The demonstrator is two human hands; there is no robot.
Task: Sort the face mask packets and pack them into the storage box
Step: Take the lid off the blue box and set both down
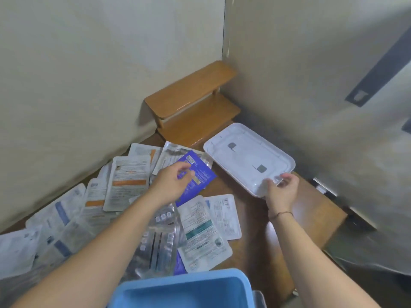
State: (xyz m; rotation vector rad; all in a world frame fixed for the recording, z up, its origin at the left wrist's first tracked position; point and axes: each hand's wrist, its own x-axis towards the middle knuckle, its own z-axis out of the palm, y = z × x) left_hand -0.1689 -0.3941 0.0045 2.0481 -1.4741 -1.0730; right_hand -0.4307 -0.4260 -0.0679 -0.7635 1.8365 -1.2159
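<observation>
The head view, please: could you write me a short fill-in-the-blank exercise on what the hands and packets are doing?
1. The right hand grips the near corner of the white ____.
2. The left hand is over a face mask packet whose colour is ____.
3. The blue storage box sits at the ____ edge of the view.

Missing words: lid; purple; bottom

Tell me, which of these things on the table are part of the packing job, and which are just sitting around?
Part of the job:
- blue packet, touched by the left hand
- scattered packets
- blue storage box
- white lid, gripped by the right hand

Just lying about:
- wooden shelf in the corner
- wooden table itself
</observation>
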